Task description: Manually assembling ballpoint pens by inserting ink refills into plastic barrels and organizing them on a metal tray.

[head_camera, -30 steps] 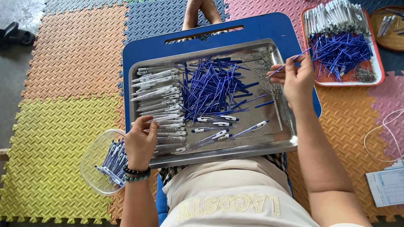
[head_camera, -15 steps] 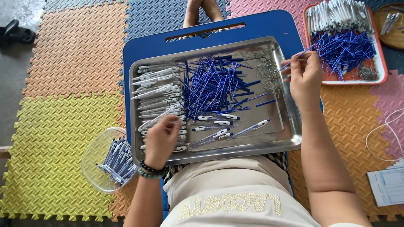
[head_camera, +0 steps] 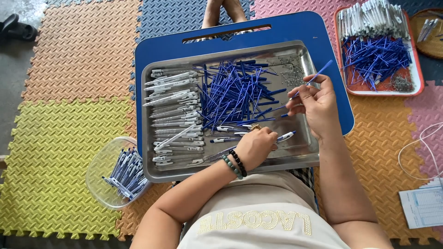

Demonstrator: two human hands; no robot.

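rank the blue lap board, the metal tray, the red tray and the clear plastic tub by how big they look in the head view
1. blue lap board
2. metal tray, lying on the board and within its outline
3. red tray, partly cut off by the frame's top edge, so its rank is less sure
4. clear plastic tub of finished pens

Colourful foam floor mats (head_camera: 69, 60), daylight
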